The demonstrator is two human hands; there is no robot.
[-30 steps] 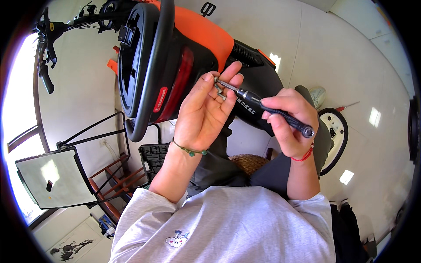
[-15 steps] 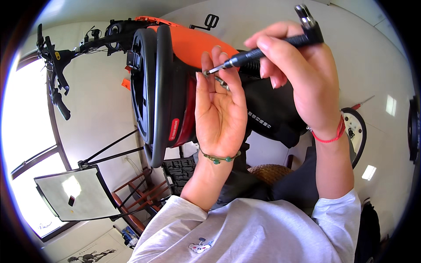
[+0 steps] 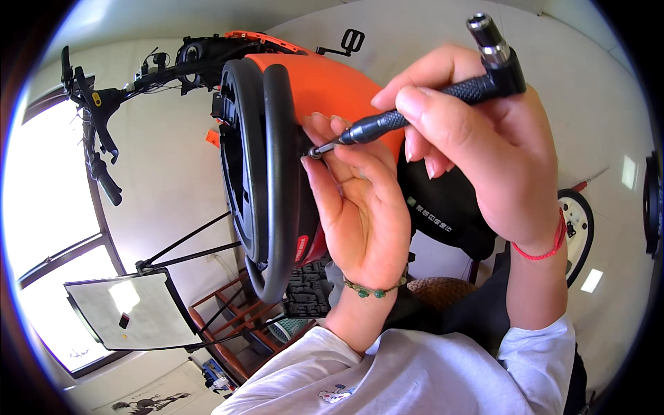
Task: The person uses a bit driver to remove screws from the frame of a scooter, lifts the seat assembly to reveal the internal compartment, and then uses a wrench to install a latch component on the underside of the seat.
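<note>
My right hand [image 3: 484, 145] grips a black screwdriver [image 3: 377, 126] with a knurled shaft and a shiny socket on its angled end. A small metal screw [image 3: 314, 153] sits at the driver's tip, close to the black tubular rail [image 3: 280, 173] of an orange and black electric bike [image 3: 325, 86]. Palm up under the tip, my left hand [image 3: 370, 221] has its thumb and curled fingers about the screw. Whether the screw touches the bike I cannot tell. The inner side of the left fingers is partly hidden.
The bike's handlebar [image 3: 104, 114] reaches out at far left, and a pedal [image 3: 351, 41] shows beyond the body. Below the rail lies a black molded tool case [image 3: 304, 290]. A whiteboard on a stand [image 3: 135, 311] is at lower left. A white, black-rimmed part [image 3: 579, 238] lies at right.
Both hands and the screwdriver have come lower in view, and the screw is nearer the black rail. Small metal pieces seen between the left fingers before are now out of sight. The view has shifted.
</note>
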